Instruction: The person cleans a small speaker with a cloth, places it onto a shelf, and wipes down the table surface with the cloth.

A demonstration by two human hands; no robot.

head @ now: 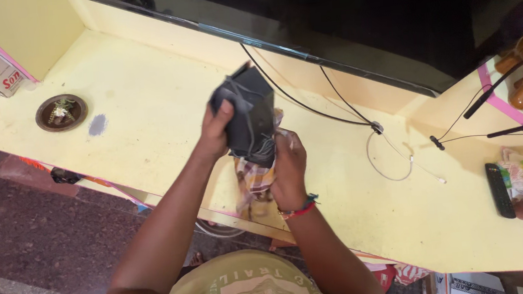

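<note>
- Hands meet above the front edge of a yellow shelf, both closed on things.
- Left hand grips a dark box-shaped device, tilted, held in the air.
- Right hand clutches a checked cloth pressed against the device's underside.
- Step in hand, as I judge it: wiping the device; a turn of the box would expose another face.
- Cables trail along the back edge; a remote control lies near the right end.
</note>
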